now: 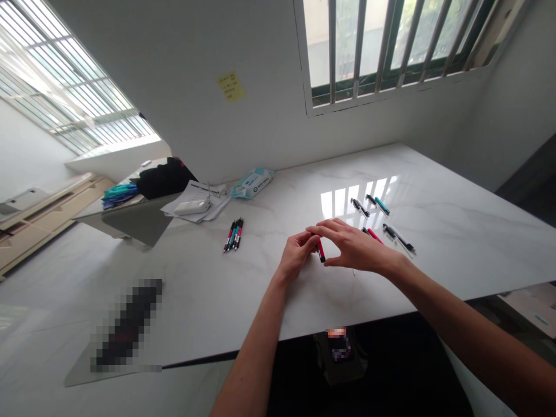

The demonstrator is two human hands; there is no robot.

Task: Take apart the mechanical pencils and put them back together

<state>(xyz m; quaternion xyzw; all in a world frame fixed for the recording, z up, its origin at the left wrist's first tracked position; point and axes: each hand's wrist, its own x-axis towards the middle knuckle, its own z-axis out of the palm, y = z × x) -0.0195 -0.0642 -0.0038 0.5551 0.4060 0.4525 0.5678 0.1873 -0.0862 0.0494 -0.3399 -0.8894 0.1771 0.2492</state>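
Observation:
Between my two hands is a red pen part with a black end. My left hand has its fingers closed around it. My right hand arches over it, thumb and fingers apart, fingertips near its upper end; whether they touch it is unclear. Just right of my right hand, a red pen piece lies partly covered. Farther back are a black pen part and a teal pen barrel. Clear and black pen parts lie at the right. Several assembled pens lie side by side to the left.
A wipes packet and papers with a white device lie at the back left of the marble table. Beyond them is dark cloth. A pixelated dark object is at the front left. The table's front edge is near my forearms.

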